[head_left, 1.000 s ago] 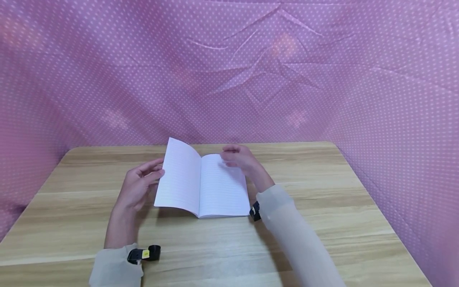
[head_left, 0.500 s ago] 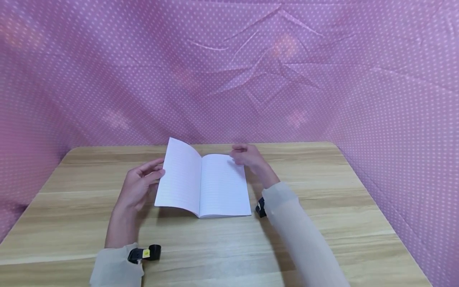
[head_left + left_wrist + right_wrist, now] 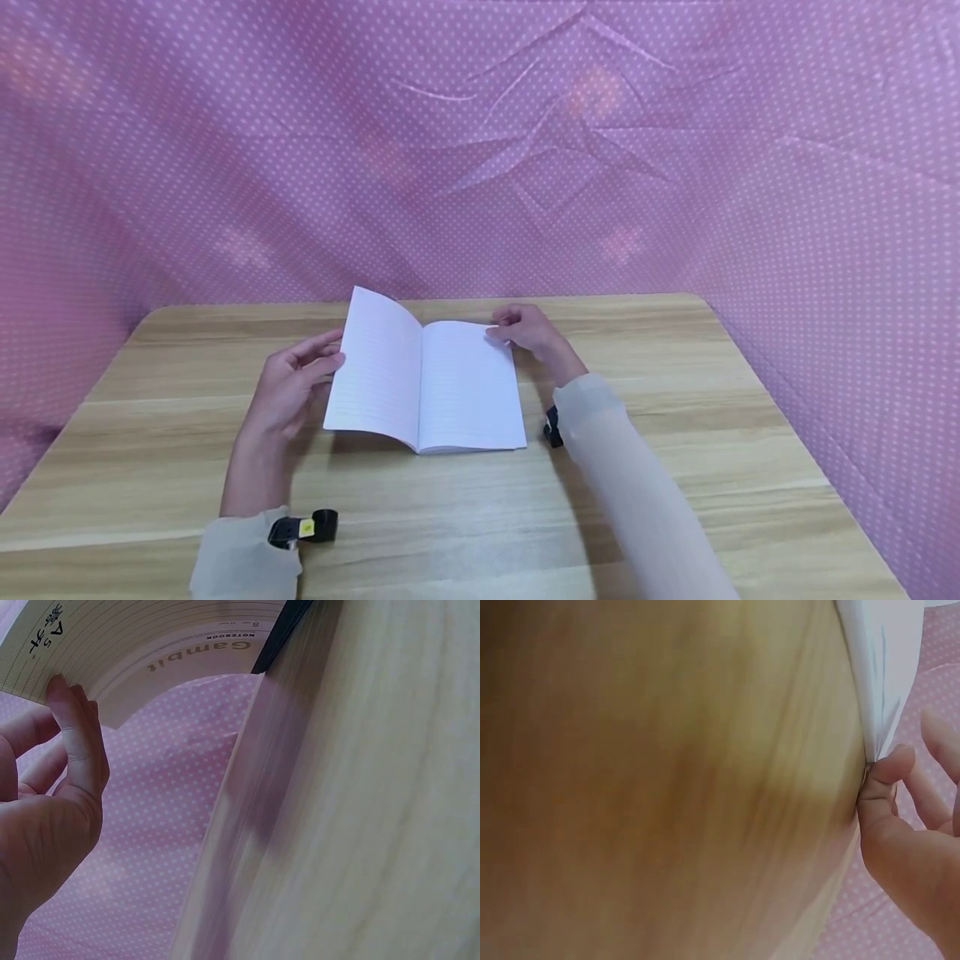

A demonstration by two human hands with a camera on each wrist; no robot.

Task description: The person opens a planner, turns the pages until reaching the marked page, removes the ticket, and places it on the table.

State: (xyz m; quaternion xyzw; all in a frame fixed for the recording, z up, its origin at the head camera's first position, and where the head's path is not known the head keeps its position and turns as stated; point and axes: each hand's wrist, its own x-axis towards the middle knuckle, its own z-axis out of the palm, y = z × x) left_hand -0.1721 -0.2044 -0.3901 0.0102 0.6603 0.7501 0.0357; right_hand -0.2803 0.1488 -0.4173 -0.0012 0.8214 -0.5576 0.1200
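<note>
An open notebook (image 3: 468, 392) with white lined pages lies on the table, its left side raised and bowed. My left hand (image 3: 288, 383) holds that raised side at its outer edge, thumb on the page side and fingers behind. In the left wrist view, the cover (image 3: 180, 645) shows printed lettering, and the left hand (image 3: 56, 802) is at its edge. My right hand (image 3: 528, 329) pinches the far right corner of the right-hand pages. In the right wrist view, the thumb of my right hand (image 3: 915, 840) presses on the corner of the pages (image 3: 881, 682); the fingertip behind is mostly hidden.
The notebook is near the far edge of the wooden table (image 3: 450, 533). A pink dotted cloth (image 3: 480, 167) hangs behind and at both sides. Small black cameras (image 3: 307, 528) are strapped at the sleeved wrists.
My right hand has moved right across the right-hand page to its far corner and taken hold there. My left hand and the raised side have stayed in place.
</note>
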